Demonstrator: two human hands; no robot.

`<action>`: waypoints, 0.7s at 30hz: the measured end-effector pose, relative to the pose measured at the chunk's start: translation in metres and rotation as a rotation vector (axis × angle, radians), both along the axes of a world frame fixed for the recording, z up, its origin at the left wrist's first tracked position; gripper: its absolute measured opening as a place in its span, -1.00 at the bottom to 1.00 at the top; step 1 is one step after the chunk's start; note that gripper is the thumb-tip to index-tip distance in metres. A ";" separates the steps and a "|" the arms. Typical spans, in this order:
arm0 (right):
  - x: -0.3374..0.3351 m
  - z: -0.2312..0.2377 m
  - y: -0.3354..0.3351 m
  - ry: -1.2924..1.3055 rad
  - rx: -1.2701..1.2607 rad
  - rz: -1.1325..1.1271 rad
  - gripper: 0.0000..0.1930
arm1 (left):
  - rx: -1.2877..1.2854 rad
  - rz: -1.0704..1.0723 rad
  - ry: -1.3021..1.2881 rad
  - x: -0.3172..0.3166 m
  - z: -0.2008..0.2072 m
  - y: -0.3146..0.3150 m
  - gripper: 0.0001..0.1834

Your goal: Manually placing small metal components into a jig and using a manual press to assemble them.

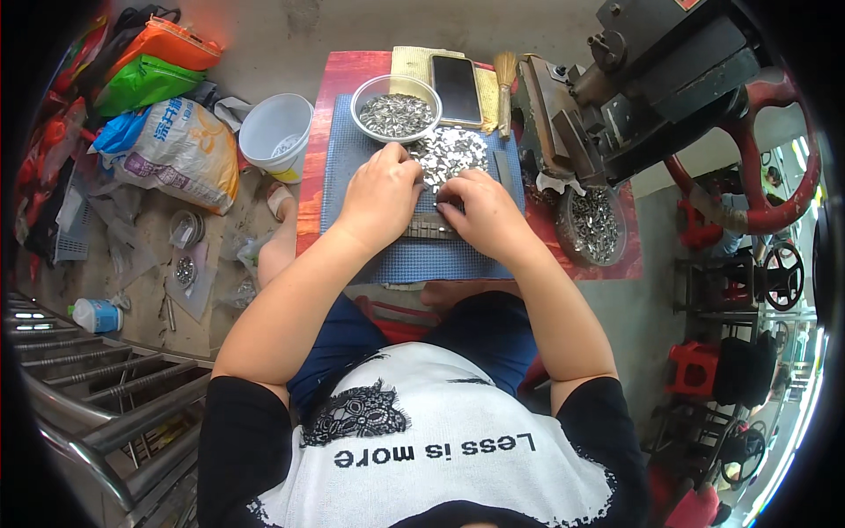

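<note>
Both of my hands work over a blue ribbed mat [341,150] on a red table. My left hand [380,195] has its fingers curled in at the near left of a spread pile of small shiny metal pieces [451,151]. Facing it, my right hand [486,211] bends its thumb and fingertips together by the pile's near edge. Whatever lies in either set of fingertips is too small to make out. Between the hands rests a dark, flat, segmented metal strip [429,227], partly covered by them. Beyond my left hand stands a clear round tub [359,107] holding similar pieces.
A phone [456,88] lies on a yellow cloth, beside a straw brush [504,88]. At right stand a heavy press with a red handwheel [748,158] and a second tub of metal pieces [591,231]. A white bucket [275,132] and filled sacks [185,154] sit left.
</note>
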State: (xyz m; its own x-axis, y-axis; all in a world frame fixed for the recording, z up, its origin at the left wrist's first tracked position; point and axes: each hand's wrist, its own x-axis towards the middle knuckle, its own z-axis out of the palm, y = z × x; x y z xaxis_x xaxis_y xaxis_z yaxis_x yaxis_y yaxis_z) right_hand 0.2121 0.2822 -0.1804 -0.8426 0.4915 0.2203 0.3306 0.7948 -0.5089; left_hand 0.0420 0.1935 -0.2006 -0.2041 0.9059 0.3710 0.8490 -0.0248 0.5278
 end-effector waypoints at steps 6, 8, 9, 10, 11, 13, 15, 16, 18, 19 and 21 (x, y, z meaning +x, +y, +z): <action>0.009 -0.001 0.004 0.070 -0.168 -0.107 -0.88 | -0.018 -0.084 -0.161 -0.009 0.018 -0.013 -0.84; 0.011 -0.002 0.002 -0.009 -0.041 -0.061 -0.88 | -0.026 -0.098 -0.279 -0.010 0.024 -0.020 -0.88; 0.009 -0.004 0.000 0.011 -0.048 -0.065 -0.88 | -0.026 -0.097 -0.277 -0.011 0.025 -0.023 -0.88; 0.009 -0.004 0.000 0.012 -0.048 -0.064 -0.88 | -0.042 -0.103 -0.309 -0.011 0.025 -0.025 -0.88; 0.009 -0.004 0.001 0.012 -0.075 -0.063 -0.88 | -0.058 -0.110 -0.341 -0.011 0.026 -0.028 -0.87; 0.009 -0.003 0.000 0.010 -0.102 -0.061 -0.88 | -0.101 -0.102 -0.423 -0.006 0.033 -0.034 -0.87; 0.011 0.002 -0.005 0.047 -0.097 -0.031 -0.88 | -0.145 -0.094 -0.506 -0.005 0.033 -0.037 -0.87; 0.011 0.005 -0.008 0.045 -0.098 -0.029 -0.88 | -0.121 -0.109 -0.517 -0.005 0.029 -0.038 -0.87; 0.012 0.010 -0.015 0.075 -0.076 0.115 -0.89 | -0.096 -0.127 -0.529 -0.003 0.024 -0.038 -0.87; 0.012 0.007 -0.016 0.072 -0.021 0.164 -0.88 | -0.122 -0.124 -0.528 -0.002 0.023 -0.038 -0.87; 0.012 0.007 -0.020 0.057 0.063 0.179 -0.88 | -0.149 -0.123 -0.528 0.001 0.018 -0.037 -0.87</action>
